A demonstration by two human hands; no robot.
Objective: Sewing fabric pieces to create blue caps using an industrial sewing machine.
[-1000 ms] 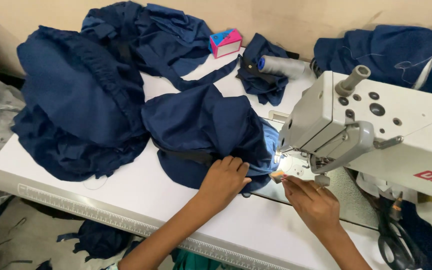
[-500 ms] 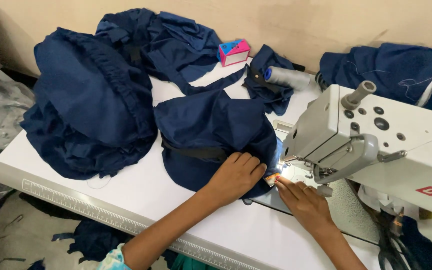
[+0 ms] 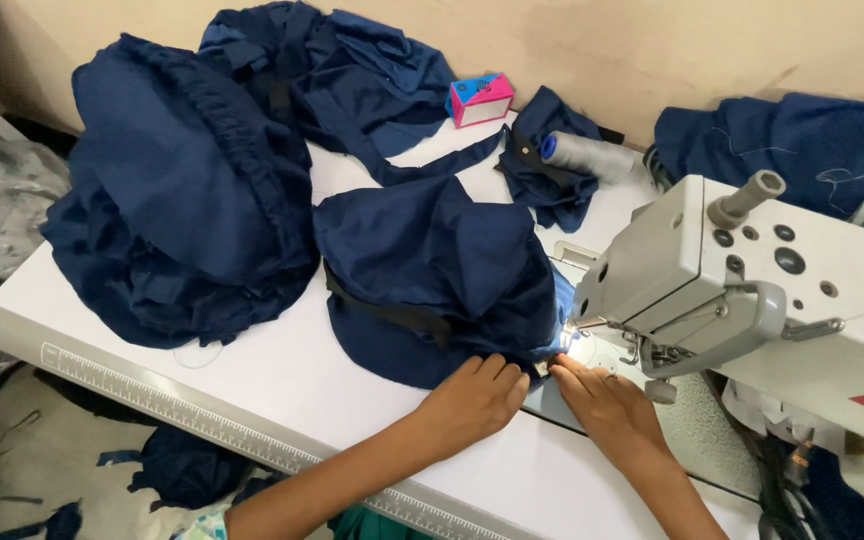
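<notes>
A navy blue fabric piece lies bunched on the white table, its near edge reaching under the needle of the grey sewing machine. My left hand rests on that edge, fingers curled and pressing it flat. My right hand lies just right of it, fingertips pinching the fabric edge at the lit needle area. The two hands almost touch at the fabric's hem.
A large heap of navy fabric fills the table's left. More navy cloth lies at the back, with a small pink and blue box and a grey thread cone. Another navy bundle sits behind the machine.
Both hands have slid slightly toward me along the fabric edge and closer together. The camera has moved nearer, and the fabric has shifted a little at the needle.
</notes>
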